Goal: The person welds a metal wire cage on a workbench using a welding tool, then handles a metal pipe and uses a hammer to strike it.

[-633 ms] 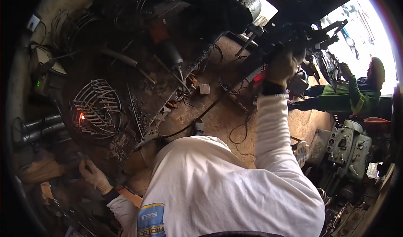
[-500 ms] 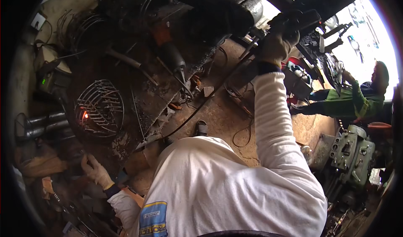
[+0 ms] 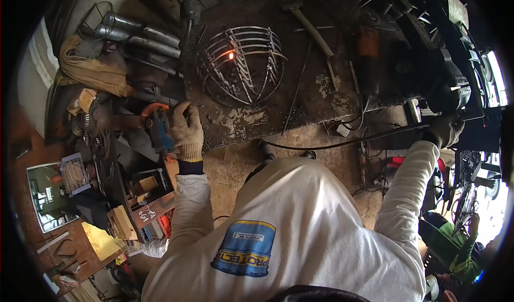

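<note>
A round frame of bent metal rods lies on the dark metal worktable, with one orange-hot spot glowing among its bars. My gloved left hand is at the table's near left edge, fingers curled in. Whether anything is inside those fingers is hidden. Out to the far right, my gloved right hand is closed round what looks like a welding electrode holder, mostly dark and in shadow. A black cable trails from that hand across the front of the table.
A hammer and an orange and black angle grinder lie on the table. Steel tubes and a brown cloth are at left. Beside my left hand is a blue and orange tool. A person in green is at lower right.
The view has swung left, so the rod frame now sits near the top middle. My left hand's fingers have curled in. My right hand still grips the holder, now lower in view.
</note>
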Motion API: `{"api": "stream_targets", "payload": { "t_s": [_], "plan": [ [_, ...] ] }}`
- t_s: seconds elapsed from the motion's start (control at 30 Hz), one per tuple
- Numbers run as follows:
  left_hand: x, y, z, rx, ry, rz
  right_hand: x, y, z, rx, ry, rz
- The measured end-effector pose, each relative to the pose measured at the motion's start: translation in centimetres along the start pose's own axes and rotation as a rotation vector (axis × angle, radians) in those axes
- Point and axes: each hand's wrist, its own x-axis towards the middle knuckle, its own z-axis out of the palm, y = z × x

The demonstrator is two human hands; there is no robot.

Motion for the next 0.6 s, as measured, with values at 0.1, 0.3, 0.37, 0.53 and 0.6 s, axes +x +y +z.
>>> {"api": "stream_targets", "payload": {
  "t_s": [0.1, 0.3, 0.37, 0.53, 0.6],
  "plan": [
    [0.6, -0.8, 1.1, -0.144, -0.064, -0.092, -0.1, -0.7, -0.7, -0.096, -0.092, -0.023],
    [1.8, -2.5, 2.6, -0.263, -0.076, 0.033, -1.6, -1.8, -2.3, -0.052, -0.183, 0.218],
    [2.5, -2.6, 2.9, -0.208, -0.073, 0.085, -2.2, -0.5, -3.0, 0.164, -0.308, 0.104],
    [3.7, -2.5, 3.6, -0.239, -0.126, 0.101, -3.6, 2.4, -1.7, 0.458, -0.281, 0.145],
    [3.8, -2.6, 3.7, -0.246, -0.123, 0.132, -5.4, 2.0, -1.4, 0.548, -0.239, 0.191]
  ]
}}
